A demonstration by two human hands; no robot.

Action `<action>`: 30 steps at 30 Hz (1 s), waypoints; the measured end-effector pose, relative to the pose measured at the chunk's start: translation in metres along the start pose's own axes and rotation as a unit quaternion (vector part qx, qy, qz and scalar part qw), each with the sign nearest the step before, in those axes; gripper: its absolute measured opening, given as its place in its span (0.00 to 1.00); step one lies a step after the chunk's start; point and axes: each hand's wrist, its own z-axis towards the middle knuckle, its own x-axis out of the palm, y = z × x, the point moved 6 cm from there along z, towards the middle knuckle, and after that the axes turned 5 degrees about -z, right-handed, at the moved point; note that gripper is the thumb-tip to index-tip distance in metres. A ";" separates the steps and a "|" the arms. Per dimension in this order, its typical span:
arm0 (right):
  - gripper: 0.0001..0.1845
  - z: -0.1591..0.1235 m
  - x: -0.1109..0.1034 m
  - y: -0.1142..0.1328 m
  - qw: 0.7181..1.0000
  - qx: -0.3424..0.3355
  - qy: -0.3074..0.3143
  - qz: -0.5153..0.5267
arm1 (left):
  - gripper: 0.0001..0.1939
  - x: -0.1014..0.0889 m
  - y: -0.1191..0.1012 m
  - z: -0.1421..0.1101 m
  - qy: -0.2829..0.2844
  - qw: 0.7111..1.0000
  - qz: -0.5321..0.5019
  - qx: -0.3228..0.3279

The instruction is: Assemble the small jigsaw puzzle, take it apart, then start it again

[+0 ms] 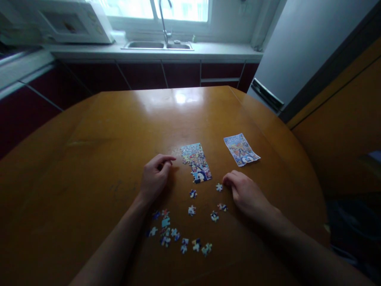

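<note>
A partly joined jigsaw puzzle [197, 161] lies on the wooden table, its left edge uneven. Just left of it is my left hand [156, 172], fingers curled, with thumb and index finger close together and nothing visible between them. My right hand [245, 192] rests below and right of the puzzle with its fingers curled in; the fingertips are partly hidden. Beside those fingers lies a loose puzzle piece [219, 187]. Further single pieces lie below the puzzle, among them a dark and white piece [214, 216]. A pile of loose pieces [165, 232] is near my left forearm.
A printed reference picture [241, 150] lies right of the puzzle. The wooden table [119, 119] has a rounded edge. Beyond it are a counter with a double sink [145, 45], a white microwave [74, 24] and, to the right, a fridge [297, 47].
</note>
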 end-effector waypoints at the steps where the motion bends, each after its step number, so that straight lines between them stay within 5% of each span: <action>1: 0.14 0.000 0.000 0.000 1.000 0.000 0.002 0.000 | 0.12 0.000 0.000 0.000 0.000 1.000 0.001 -0.001; 25: 0.10 -0.002 -0.006 0.002 1.000 -0.012 0.013 0.009 | 0.12 0.001 -0.001 0.000 0.005 1.000 -0.003 0.002; 30: 0.05 -0.014 -0.007 0.011 0.998 -0.034 0.058 -0.005 | 0.12 0.001 -0.001 0.000 0.000 1.000 -0.004 0.003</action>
